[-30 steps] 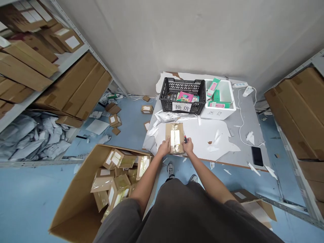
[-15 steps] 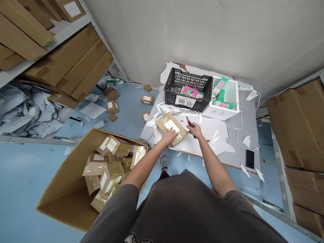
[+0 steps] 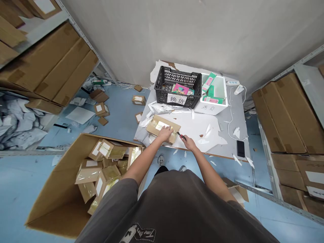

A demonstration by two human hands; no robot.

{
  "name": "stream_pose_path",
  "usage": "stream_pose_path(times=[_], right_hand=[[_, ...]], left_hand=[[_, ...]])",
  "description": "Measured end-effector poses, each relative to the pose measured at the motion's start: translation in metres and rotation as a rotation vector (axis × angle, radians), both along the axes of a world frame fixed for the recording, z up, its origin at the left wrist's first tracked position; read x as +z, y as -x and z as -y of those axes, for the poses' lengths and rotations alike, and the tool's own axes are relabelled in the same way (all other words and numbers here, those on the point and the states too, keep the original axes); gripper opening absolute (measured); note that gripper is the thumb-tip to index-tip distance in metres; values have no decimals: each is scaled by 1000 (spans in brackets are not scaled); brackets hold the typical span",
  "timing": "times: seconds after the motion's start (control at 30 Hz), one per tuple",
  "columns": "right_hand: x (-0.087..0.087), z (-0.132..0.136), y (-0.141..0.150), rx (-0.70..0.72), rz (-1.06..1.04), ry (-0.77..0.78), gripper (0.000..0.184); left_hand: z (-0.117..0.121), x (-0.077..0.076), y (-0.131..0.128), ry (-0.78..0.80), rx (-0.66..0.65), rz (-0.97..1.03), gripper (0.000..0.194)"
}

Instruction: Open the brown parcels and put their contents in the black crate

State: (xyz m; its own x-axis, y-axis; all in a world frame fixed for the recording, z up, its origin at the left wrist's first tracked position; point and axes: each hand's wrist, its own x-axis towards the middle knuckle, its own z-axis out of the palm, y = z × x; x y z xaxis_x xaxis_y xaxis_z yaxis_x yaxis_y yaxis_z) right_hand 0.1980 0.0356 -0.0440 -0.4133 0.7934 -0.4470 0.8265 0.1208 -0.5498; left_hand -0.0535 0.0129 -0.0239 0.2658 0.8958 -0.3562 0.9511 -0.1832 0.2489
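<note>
A taped cardboard box (image 3: pixel 155 130) with a white label lies at the table's front edge, its long side tilted down to the right. My left hand (image 3: pixel 165 133) rests on top of it, fingers stretched over the label and tape. My right hand (image 3: pixel 188 142) is closed around a red and black utility knife (image 3: pixel 181 136). The knife's tip meets the box's right end, at the tape. Whether the blade has cut in is too small to tell.
A black crate (image 3: pixel 162 91) and a white bin (image 3: pixel 215 107) stand at the table's back. A phone (image 3: pixel 240 149) lies right, among paper scraps. At my left, a large carton (image 3: pixel 53 192) holds several taped boxes. Shelves with cartons (image 3: pixel 286 118) flank both sides.
The knife has gone from pointing up beside the box to touching its right end. The box has turned slightly under my left hand. My view has shifted a little.
</note>
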Motion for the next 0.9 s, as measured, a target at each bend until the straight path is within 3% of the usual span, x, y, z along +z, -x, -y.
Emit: stream_pose_path(times=[0.23,0.43,0.53,0.73,0.9], right_hand=[[12,-30,29,266,167,-123,21],[14,-40,21,359,230,-165,10],[14,-41,18,259,162,-65,14],[9,-30,15,-107,-144,556,31],[4,-13,17,-253,-312,677,32]], left_hand=[[8,-10,3,29,33,123,111],[1,-12,-1,54,60,88,123],[-1,-12,-2,57,61,93,121],[-2,-12,-2,76,97,117,116],[-3,-12,0,86,73,120,120]])
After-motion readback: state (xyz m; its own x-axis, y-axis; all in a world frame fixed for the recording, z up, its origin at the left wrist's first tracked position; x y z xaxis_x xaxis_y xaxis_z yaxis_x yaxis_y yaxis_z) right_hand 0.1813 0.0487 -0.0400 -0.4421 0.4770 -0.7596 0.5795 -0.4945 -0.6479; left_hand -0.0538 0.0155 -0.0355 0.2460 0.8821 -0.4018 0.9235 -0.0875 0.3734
